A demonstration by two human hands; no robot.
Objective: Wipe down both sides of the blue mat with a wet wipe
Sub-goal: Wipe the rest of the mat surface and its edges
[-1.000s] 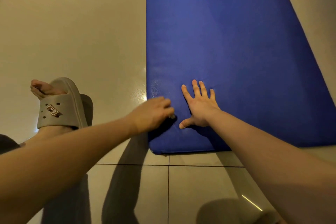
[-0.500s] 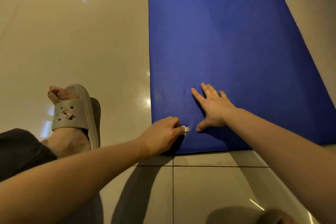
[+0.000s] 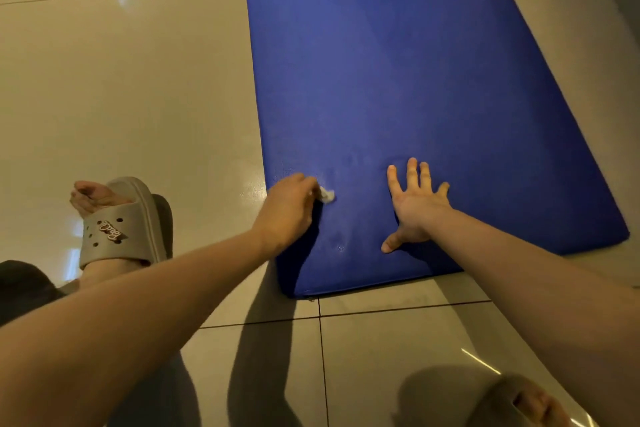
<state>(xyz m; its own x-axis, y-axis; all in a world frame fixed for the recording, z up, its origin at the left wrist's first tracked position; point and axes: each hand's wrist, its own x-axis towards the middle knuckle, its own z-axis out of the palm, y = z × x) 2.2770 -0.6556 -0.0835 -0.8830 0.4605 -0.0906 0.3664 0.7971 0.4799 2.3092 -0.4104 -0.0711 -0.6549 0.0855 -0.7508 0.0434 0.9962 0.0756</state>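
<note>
The wet wipe [image 3: 327,195], gripped by the left hand [image 3: 287,208], has been moved farther up the blue mat [image 3: 398,73], pinned by the flat right hand [image 3: 415,206].

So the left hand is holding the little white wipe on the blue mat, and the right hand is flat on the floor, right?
Not quite. The head view shows the right hand lying flat, fingers spread, on the blue mat, not on the floor. The rest is right: the left hand holds the white wipe on the mat.
</note>
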